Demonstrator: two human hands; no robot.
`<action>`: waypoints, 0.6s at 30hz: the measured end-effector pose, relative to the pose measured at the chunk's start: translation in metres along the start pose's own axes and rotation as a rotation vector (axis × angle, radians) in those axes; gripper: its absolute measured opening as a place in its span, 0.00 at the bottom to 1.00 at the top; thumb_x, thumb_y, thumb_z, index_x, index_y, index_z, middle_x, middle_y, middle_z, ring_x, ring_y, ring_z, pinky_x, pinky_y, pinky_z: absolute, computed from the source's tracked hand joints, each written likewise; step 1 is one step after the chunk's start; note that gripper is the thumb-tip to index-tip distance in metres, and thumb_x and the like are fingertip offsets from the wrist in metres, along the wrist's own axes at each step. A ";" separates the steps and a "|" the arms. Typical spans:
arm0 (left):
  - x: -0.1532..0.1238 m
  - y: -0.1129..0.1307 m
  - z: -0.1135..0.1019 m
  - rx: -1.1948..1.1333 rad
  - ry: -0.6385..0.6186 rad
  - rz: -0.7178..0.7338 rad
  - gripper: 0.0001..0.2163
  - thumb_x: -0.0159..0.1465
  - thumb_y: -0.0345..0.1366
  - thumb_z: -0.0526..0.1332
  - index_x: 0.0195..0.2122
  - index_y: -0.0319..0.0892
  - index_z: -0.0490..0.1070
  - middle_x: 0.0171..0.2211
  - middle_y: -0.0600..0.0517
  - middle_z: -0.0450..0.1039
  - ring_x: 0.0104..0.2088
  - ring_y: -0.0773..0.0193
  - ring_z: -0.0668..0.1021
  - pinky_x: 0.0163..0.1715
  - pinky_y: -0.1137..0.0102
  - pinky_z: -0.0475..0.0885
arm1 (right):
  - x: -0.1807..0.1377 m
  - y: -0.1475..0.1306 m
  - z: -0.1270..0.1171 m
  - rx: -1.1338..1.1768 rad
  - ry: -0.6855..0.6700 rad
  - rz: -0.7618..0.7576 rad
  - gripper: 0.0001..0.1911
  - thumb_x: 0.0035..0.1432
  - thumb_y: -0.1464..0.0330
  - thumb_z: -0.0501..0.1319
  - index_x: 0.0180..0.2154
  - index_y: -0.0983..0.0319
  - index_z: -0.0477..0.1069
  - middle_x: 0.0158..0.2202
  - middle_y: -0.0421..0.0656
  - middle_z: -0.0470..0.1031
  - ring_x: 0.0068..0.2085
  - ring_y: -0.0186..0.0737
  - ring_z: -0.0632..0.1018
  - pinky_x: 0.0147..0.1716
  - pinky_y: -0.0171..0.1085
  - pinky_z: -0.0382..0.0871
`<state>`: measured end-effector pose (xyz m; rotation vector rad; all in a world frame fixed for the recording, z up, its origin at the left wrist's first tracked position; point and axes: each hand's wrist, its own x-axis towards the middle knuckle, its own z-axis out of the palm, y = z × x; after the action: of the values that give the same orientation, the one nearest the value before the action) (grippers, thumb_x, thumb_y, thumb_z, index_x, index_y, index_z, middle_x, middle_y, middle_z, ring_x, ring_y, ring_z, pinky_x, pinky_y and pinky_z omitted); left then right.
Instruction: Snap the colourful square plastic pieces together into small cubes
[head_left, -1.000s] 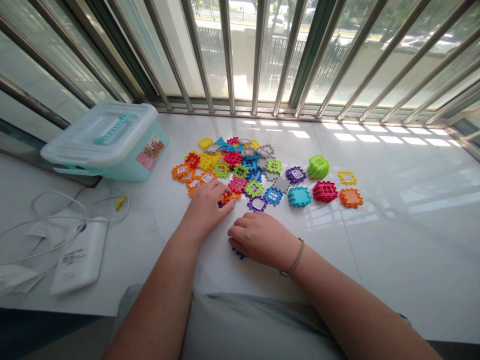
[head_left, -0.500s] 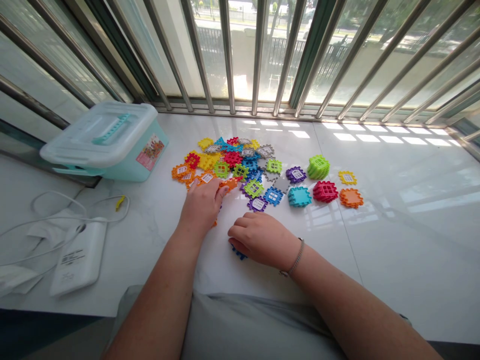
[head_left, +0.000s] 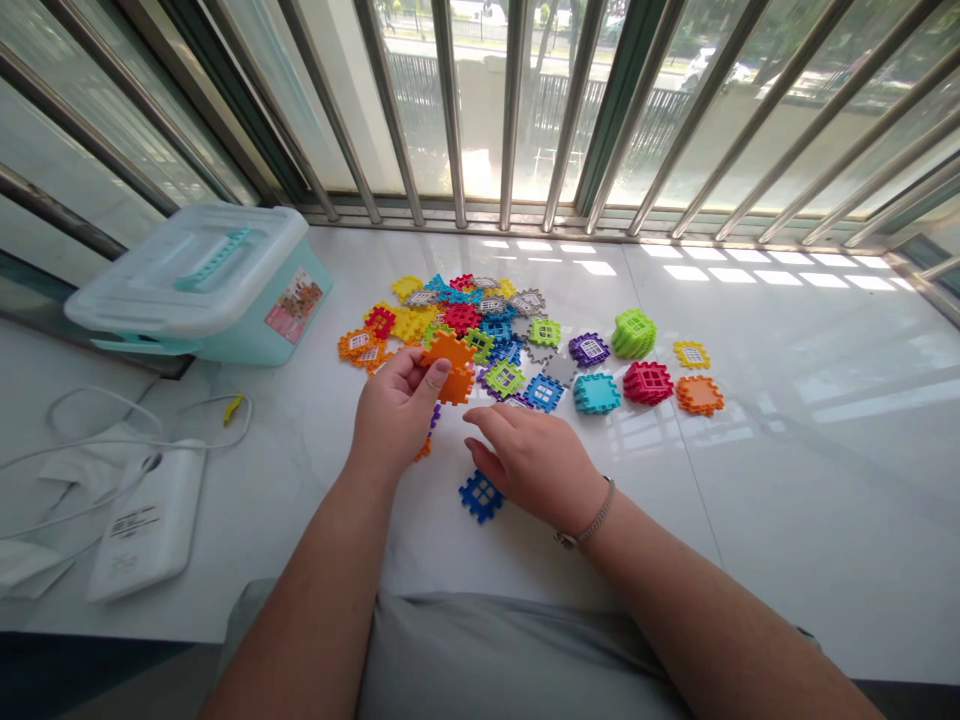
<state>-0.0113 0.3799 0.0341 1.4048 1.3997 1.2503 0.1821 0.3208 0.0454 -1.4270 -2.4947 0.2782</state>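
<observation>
Pinched between the thumb and fingers of my left hand [head_left: 396, 405] are orange building tiles [head_left: 452, 378] with toothed edges, raised in front of the loose pile. My right hand [head_left: 529, 455] holds nothing; its thumb and index finger are apart, pointing toward the orange tiles. Just below its fingers a dark blue window tile [head_left: 481, 496] lies flat on the white surface. A green window tile [head_left: 504, 377] and a blue window tile [head_left: 544, 392] lie beyond my right hand. Purple and orange pieces beside my left hand are partly hidden.
Sorted stacks stand to the right: purple [head_left: 589, 349], light green [head_left: 634, 333], turquoise [head_left: 597, 393], red [head_left: 648, 383] and orange [head_left: 700, 395], with a yellow tile [head_left: 691, 355]. A lidded teal box [head_left: 202, 290] and a white power bank [head_left: 150, 520] with cables are at left. Metal bars line the window.
My left hand has lifted the orange tiles and turned them upright. My right hand has come off the dark blue tile, its fingers spreading, and that tile now shows fully.
</observation>
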 end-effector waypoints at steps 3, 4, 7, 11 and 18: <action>-0.002 0.002 0.003 -0.144 -0.047 -0.053 0.23 0.63 0.59 0.73 0.43 0.43 0.78 0.36 0.50 0.82 0.37 0.59 0.82 0.39 0.70 0.75 | -0.001 0.002 0.003 0.047 0.079 0.069 0.13 0.76 0.63 0.59 0.57 0.59 0.70 0.51 0.47 0.83 0.47 0.43 0.83 0.39 0.38 0.68; -0.003 0.002 0.004 -0.186 -0.062 -0.068 0.23 0.62 0.58 0.74 0.43 0.43 0.78 0.36 0.50 0.82 0.38 0.59 0.82 0.40 0.69 0.76 | -0.001 0.002 0.004 0.067 0.107 0.093 0.13 0.76 0.63 0.60 0.57 0.59 0.70 0.51 0.47 0.83 0.46 0.43 0.84 0.39 0.38 0.68; -0.005 0.004 0.005 -0.285 -0.121 -0.107 0.23 0.61 0.57 0.75 0.43 0.43 0.77 0.38 0.49 0.83 0.39 0.57 0.84 0.41 0.67 0.78 | -0.001 0.004 0.006 0.123 0.188 0.145 0.14 0.74 0.62 0.63 0.56 0.59 0.68 0.48 0.44 0.84 0.41 0.40 0.84 0.36 0.38 0.67; -0.007 0.004 0.006 -0.341 -0.190 -0.135 0.22 0.60 0.55 0.77 0.42 0.43 0.76 0.39 0.49 0.83 0.40 0.57 0.84 0.42 0.66 0.79 | 0.000 0.005 0.007 0.159 0.236 0.166 0.12 0.72 0.60 0.64 0.50 0.59 0.68 0.44 0.41 0.84 0.38 0.37 0.83 0.33 0.37 0.65; -0.009 0.004 0.006 -0.319 -0.261 -0.136 0.20 0.61 0.52 0.77 0.40 0.43 0.75 0.38 0.50 0.82 0.38 0.59 0.84 0.39 0.68 0.78 | 0.002 0.006 0.005 0.292 0.174 0.235 0.10 0.75 0.58 0.62 0.47 0.58 0.67 0.40 0.41 0.83 0.36 0.38 0.82 0.32 0.36 0.63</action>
<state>-0.0037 0.3718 0.0356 1.1830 1.0478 1.1017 0.1850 0.3253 0.0391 -1.5446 -2.0523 0.5159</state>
